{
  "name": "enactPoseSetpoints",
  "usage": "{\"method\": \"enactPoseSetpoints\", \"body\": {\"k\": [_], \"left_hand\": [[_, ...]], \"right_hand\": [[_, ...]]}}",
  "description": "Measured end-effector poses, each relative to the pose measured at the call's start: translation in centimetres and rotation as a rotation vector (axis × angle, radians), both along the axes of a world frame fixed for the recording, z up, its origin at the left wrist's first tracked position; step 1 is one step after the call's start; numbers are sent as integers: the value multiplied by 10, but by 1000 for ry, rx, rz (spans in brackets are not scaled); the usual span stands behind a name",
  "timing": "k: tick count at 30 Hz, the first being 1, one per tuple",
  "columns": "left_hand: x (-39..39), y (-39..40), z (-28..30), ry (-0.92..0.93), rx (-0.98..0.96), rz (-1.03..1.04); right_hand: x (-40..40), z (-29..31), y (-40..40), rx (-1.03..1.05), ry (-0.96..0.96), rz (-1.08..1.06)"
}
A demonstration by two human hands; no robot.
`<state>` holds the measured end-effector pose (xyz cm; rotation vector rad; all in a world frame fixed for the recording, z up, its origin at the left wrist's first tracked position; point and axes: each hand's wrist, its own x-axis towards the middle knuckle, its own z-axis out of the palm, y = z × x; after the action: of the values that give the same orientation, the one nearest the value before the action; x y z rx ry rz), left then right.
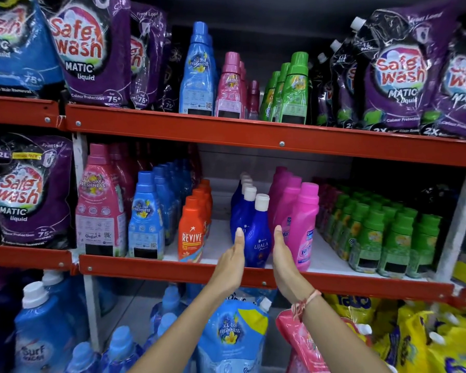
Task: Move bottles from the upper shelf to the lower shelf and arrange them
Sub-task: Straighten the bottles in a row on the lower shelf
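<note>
A dark blue Ujala bottle (258, 232) with a white cap stands at the front of a row on the lower shelf (172, 267). My left hand (230, 261) is flat and open against its left side. My right hand (284, 261) is flat and open on its right side, between it and a pink Vanish bottle (303, 227). Neither hand wraps around the bottle. On the upper shelf (226, 130) stand a tall blue bottle (198, 74), pink bottles (230, 87) and green bottles (293, 90).
Orange Revive bottles (193, 230), blue bottles (145, 216) and a big pink bottle (100, 205) fill the lower shelf's left. Small green bottles (388, 238) fill its right. Purple Safewash pouches (92, 49) flank both shelves. A gap lies between the orange and dark blue rows.
</note>
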<state>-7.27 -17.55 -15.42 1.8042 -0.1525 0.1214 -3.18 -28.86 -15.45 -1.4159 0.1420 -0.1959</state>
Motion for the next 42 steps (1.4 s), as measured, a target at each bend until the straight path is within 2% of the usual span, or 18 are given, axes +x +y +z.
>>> {"method": "enactPoseSetpoints", "body": {"k": [2, 4, 8, 13, 18, 29, 37, 42], "left_hand": [[9, -4, -7, 51, -52, -33], [20, -4, -15, 65, -90, -50], [25, -1, -14, 79, -116, -83], [56, 7, -22, 97, -244, -41], [16, 10, 18, 97, -228, -38], [18, 13, 10, 51, -219, -67], [15, 13, 13, 19, -263, -61], [13, 15, 9, 61, -219, -56]], "right_hand": [[-5, 8, -3, 73, 5, 90], [-1, 5, -7, 59, 5, 162], [-5, 6, -6, 28, 18, 188], [-18, 19, -8, -64, 76, 218], [-14, 17, 1, -72, 80, 213], [-6, 0, 5, -113, 44, 92], [-17, 9, 3, -151, 16, 121], [-15, 7, 1, -180, 4, 150]]}}
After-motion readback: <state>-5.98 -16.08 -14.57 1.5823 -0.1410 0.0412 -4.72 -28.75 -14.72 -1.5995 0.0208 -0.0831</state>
